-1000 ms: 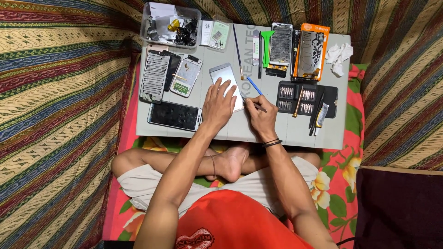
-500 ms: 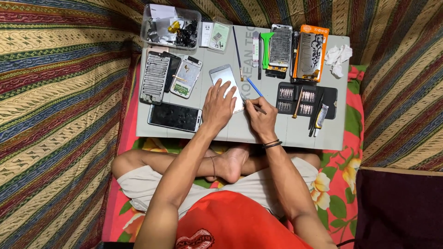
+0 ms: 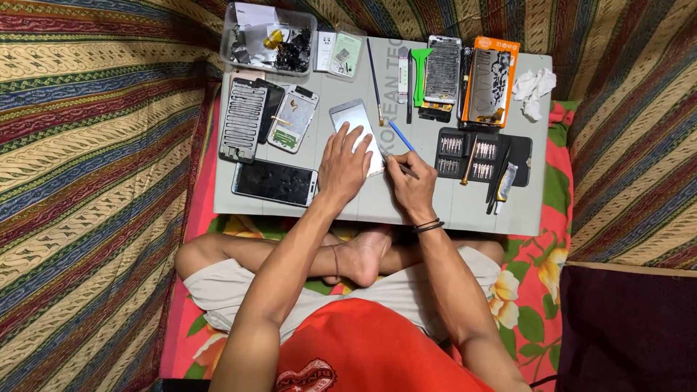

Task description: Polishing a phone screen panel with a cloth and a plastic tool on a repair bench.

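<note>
Pinning phone (image 3: 353, 120), hands (image 3: 345, 163) unmoved

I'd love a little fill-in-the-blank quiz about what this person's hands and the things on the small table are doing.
1. The left hand presses flat on a silver ____.
2. The right hand holds a thin tool with a ____ handle.
3. A crumpled white tissue lies at the table's far ____ corner.

Missing words: phone; blue; right
</note>
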